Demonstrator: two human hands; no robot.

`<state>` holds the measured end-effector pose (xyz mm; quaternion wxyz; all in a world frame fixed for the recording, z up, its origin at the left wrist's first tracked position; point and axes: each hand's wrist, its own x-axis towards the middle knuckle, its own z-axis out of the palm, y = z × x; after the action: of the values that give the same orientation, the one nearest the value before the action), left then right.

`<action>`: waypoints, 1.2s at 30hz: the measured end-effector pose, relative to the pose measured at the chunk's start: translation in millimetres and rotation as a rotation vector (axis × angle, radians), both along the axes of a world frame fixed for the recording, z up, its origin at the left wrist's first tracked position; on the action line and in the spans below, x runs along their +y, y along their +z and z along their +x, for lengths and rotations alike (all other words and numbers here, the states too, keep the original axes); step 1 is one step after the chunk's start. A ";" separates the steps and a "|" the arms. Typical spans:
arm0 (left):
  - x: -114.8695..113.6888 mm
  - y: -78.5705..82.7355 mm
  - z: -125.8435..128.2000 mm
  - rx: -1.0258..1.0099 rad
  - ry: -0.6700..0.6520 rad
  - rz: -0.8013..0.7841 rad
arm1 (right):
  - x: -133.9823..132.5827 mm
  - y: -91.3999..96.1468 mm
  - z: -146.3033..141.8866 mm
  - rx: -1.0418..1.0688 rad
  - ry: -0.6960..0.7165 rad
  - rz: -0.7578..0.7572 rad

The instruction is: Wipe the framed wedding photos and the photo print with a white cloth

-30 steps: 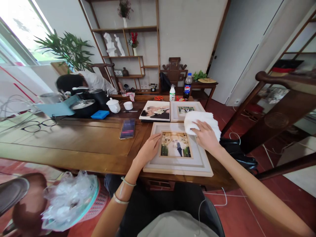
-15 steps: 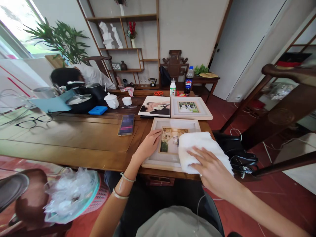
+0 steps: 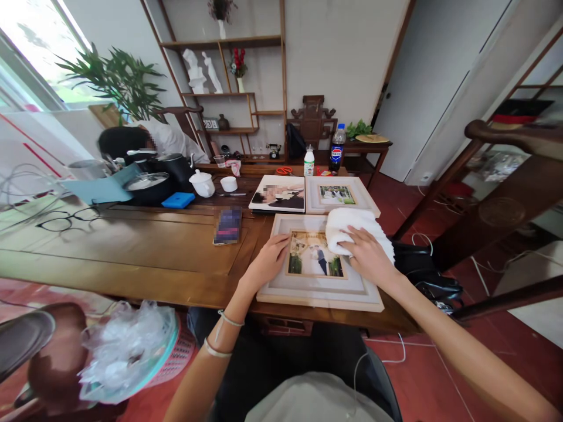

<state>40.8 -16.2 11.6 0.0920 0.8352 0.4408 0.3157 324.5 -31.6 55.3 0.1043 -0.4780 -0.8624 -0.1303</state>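
A white-framed photo lies flat at the near right edge of the wooden table. My left hand rests flat on the frame's left side, fingers stretched toward the picture. My right hand presses a folded white cloth down on the frame's upper right part, fingers spread over the cloth. Behind it lie a second white frame and a dark photo print.
A phone lies left of the frame, glasses farther left. Pots, a white teapot and cup stand at the back, bottles beyond. Another person bends at the far left. A basket of plastic sits near left; a black bag on the right.
My right hand slid the cloth from the frame's top right down to its near right corner, then back up to the upper right. My left hand stayed on the frame.
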 end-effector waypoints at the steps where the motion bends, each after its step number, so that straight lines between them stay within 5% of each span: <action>1: 0.2 -0.3 -0.2 0.001 0.003 -0.009 | -2.0 -0.4 -0.5 -0.002 0.000 -0.001; 5: 1.2 -1.0 -1.1 0.009 0.008 -0.048 | -21.6 3.2 -5.4 -0.011 0.015 -0.056; 11: 0.9 -2.2 -1.1 0.008 0.005 -0.052 | -97.0 15.1 -26.5 -0.009 0.122 -0.159; 14: 0.4 -3.5 -1.0 0.013 0.002 -0.050 | -113.8 17.8 -29.2 0.031 0.121 -0.192; 17: 0.2 -4.0 -1.2 0.014 -0.017 -0.033 | -91.6 13.6 -20.1 0.068 0.061 -0.174; 24: -1.2 -2.5 -1.0 0.036 -0.021 -0.058 | 8.3 7.2 -8.2 0.040 -0.054 -0.056; 32: -1.9 1.3 1.4 0.018 -0.038 -0.042 | 53.5 18.7 -95.4 0.015 0.225 -0.154; 36: -1.8 2.3 1.1 0.013 -0.026 -0.052 | 60.7 14.5 -122.5 -0.028 0.232 -0.132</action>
<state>41.8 -18.0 13.9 0.1149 0.8402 0.4385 0.2975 202.0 29.1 69.8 0.0748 -0.3789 -0.9200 -0.0669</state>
